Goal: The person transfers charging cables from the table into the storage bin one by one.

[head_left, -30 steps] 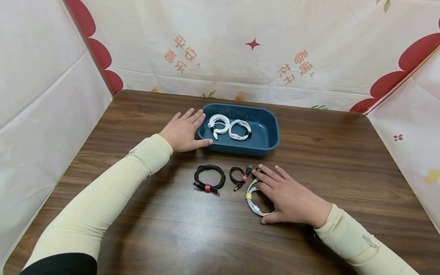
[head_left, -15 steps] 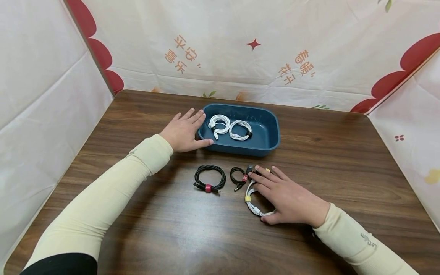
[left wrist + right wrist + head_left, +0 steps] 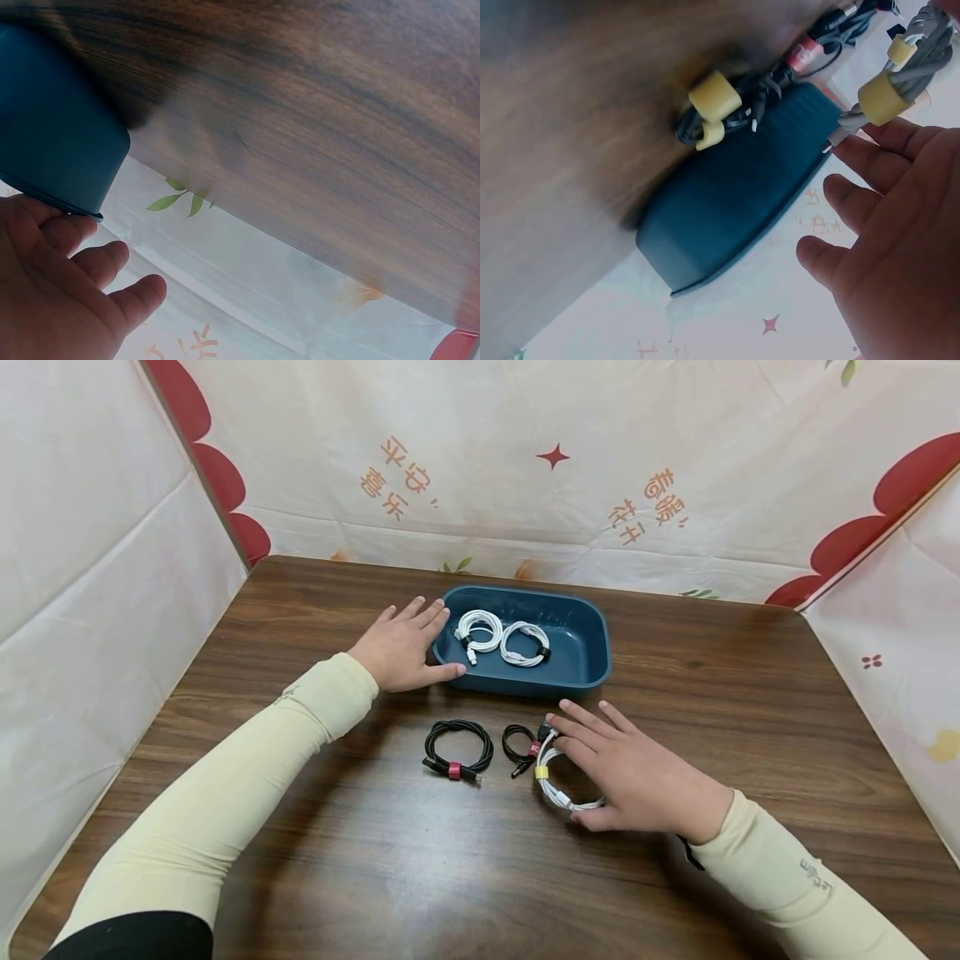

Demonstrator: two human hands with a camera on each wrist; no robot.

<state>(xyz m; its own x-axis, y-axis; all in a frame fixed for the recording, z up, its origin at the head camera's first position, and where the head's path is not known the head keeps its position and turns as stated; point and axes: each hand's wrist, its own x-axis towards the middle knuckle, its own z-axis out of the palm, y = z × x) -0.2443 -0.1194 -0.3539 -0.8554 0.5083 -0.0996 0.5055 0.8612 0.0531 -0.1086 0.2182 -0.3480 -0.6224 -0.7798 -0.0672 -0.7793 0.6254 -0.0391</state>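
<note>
My right hand (image 3: pixel 637 768) pinches a coiled white cable (image 3: pixel 553 792) with a yellow tie between thumb and fingers. In the right wrist view the cable (image 3: pixel 919 64) hangs above the table, its other fingers loose. A black cable (image 3: pixel 739 101) with a yellow tie lies below, hidden under that hand in the head view. My left hand (image 3: pixel 405 647) rests with spread fingers and thumb against the left end of a blue bin (image 3: pixel 525 683). Inside the bin lie two coiled white cables, one at left (image 3: pixel 480 631) and one beside it (image 3: pixel 525 644), both with black ties.
On the brown wooden table (image 3: pixel 360 860), a coiled black cable (image 3: pixel 458 749) with a red tie lies in front of the bin. Right of it is a smaller black cable (image 3: pixel 517 745), also red-tied. Printed white cloth (image 3: pixel 480 460) stands behind and at both sides.
My right hand first slid slightly left and toward me, then rose and moved forward toward the bin with the white cable. The left hand and bin have stayed put.
</note>
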